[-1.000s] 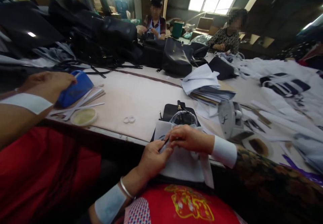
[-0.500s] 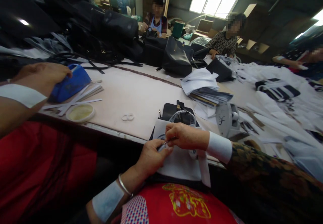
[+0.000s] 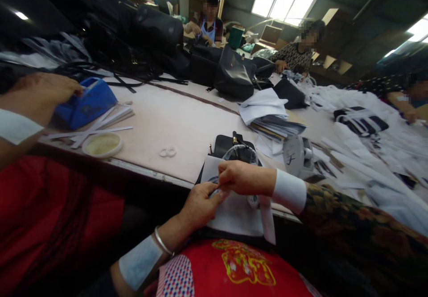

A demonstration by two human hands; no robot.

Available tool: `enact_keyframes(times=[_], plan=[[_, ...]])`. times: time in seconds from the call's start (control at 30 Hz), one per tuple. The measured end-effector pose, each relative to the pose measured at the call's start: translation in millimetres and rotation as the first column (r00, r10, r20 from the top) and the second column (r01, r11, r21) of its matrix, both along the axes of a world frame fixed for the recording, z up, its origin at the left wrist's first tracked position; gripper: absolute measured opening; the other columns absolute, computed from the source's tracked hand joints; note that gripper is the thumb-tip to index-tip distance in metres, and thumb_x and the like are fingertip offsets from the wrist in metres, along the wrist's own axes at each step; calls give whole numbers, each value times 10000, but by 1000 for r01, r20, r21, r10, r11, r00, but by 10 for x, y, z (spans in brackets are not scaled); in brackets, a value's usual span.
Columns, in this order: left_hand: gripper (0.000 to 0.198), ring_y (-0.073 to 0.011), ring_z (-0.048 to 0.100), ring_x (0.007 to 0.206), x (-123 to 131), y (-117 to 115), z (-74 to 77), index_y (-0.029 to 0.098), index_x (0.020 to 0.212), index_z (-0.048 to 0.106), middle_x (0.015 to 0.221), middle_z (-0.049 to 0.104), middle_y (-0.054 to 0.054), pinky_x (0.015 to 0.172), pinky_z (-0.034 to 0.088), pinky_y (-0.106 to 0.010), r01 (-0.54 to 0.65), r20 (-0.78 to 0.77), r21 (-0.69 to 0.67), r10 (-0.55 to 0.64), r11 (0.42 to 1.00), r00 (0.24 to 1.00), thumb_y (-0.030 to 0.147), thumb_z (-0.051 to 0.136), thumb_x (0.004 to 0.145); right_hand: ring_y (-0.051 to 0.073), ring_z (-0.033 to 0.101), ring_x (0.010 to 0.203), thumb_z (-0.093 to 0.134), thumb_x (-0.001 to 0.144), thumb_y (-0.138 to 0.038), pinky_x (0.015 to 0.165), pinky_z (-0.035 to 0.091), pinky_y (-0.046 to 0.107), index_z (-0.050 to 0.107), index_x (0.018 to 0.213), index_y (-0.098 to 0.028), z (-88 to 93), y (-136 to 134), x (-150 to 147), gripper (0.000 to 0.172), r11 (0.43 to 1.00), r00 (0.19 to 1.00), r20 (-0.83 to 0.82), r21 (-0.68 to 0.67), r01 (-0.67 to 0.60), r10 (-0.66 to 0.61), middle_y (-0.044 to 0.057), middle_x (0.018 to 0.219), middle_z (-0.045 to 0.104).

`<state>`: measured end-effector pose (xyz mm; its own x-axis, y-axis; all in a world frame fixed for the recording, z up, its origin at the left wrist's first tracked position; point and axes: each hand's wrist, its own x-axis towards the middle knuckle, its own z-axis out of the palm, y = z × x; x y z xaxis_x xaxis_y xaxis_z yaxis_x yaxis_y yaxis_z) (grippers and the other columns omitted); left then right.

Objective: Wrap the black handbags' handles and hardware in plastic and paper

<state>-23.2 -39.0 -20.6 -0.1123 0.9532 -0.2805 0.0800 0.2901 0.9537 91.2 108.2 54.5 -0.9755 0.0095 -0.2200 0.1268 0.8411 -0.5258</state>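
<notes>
A black bag [image 3: 223, 146] with a gold-coloured clasp lies at the table's front edge, a white sheet [image 3: 236, 220] over its near part. From it loops a strap wrapped in clear plastic [image 3: 241, 148]. My left hand [image 3: 203, 202] is closed, pinching a greyish wrapped length of this strap between thumb and fingers. Right against those fingertips, my right hand [image 3: 244, 177] is closed in a pinch above the sheet. What its fingertips grip is hidden behind the knuckles.
Left, another person's hand [image 3: 50, 92] rests on a blue dispenser [image 3: 87, 103], near paper strips and a round dish [image 3: 102, 145]. Two white rings [image 3: 167, 152] lie mid-table. A paper stack [image 3: 267, 114] and grey metal device [image 3: 294, 155] stand right; black bags [image 3: 234, 74] lie behind.
My hands stay together at the strap, with only a slight shift of the fingers. The whole view has moved a little. The neighbour's hand stays at the blue dispenser.
</notes>
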Motion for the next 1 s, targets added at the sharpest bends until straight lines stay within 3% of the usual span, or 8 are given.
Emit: enact_keyframes(times=[0.2, 0.4, 0.67, 1.0], plan=[[359, -102, 538, 428, -5, -20, -46, 154, 843, 712, 696, 564, 18, 387, 386, -200, 8, 5, 35, -8, 999, 1000, 482, 571, 877, 153, 500, 708, 617, 881, -114, 692, 411, 293, 708, 689, -123, 181, -105, -122, 213, 921, 964, 150, 295, -254, 218, 69, 742, 608], [349, -105, 535, 499, -22, -20, -46, 155, 789, 716, 700, 568, 9, 431, 375, -204, 24, -96, 70, -18, 997, 995, 470, 591, 873, 142, 520, 683, 585, 900, -100, 622, 385, 263, 716, 728, -121, 230, -87, -190, 217, 882, 919, 239, 286, -374, 313, 70, 731, 639], [325, -114, 537, 496, -31, -17, -59, 157, 818, 725, 663, 587, 9, 449, 371, -213, 23, -112, 66, -15, 998, 994, 447, 589, 870, 143, 512, 632, 621, 869, -129, 582, 362, 274, 707, 711, -124, 155, -111, -257, 181, 871, 913, 323, 337, -358, 251, 67, 716, 665], [294, -111, 544, 458, -21, -5, -81, 162, 743, 652, 621, 584, 23, 427, 364, -203, 9, -69, 61, -4, 998, 998, 430, 600, 853, 192, 516, 701, 657, 844, -156, 655, 374, 334, 676, 763, -147, -62, -253, -41, 84, 870, 984, 115, 461, -176, 138, 67, 791, 643]])
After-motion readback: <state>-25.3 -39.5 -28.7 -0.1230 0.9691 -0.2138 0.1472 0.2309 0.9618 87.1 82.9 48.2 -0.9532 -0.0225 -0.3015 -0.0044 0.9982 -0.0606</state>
